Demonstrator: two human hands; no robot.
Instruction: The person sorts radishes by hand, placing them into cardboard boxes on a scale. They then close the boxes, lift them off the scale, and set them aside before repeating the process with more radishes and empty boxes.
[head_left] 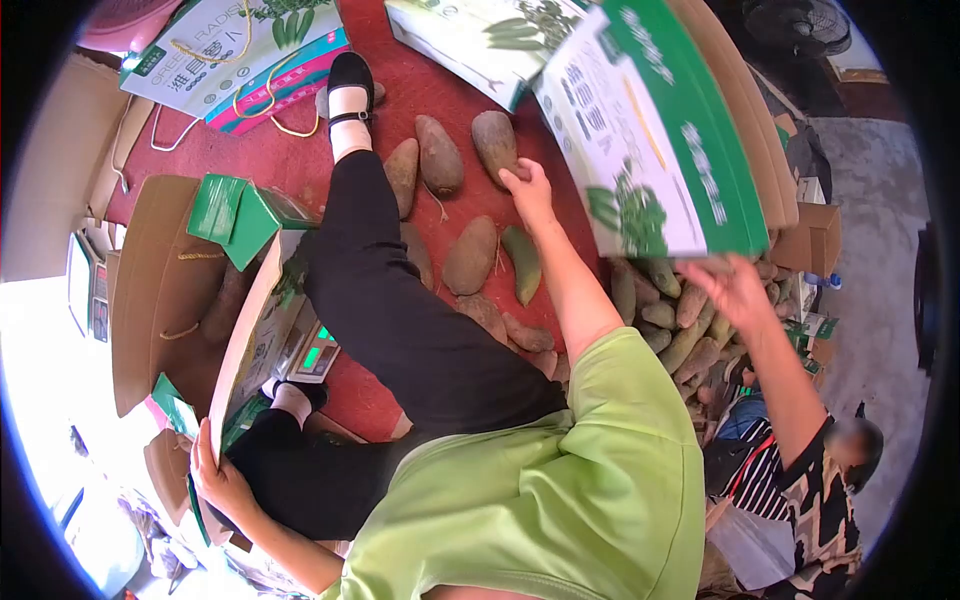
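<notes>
My right hand (528, 192) pinches the lower end of a brown, soil-coated radish (492, 138) on the red floor covering (400, 60). Around it lie several more, among them a tapered radish (438, 155), a rounder radish (470, 255) and a green radish (522, 264). At the lower left, my left hand (218, 478) grips the edge of an open cardboard carton (245, 345) with green flaps. Larger radishes show dimly inside another open carton (160, 290) beside it. Part of a digital scale (315, 350) with a lit green display is next to my leg.
A co-worker's hand (735, 292) holds a printed green and white radish box (640, 130) at the right. Beneath it is a heap of radishes (685, 330). Printed gift boxes with rope handles (240, 60) stand at the upper left. A fan (795, 25) is at the upper right.
</notes>
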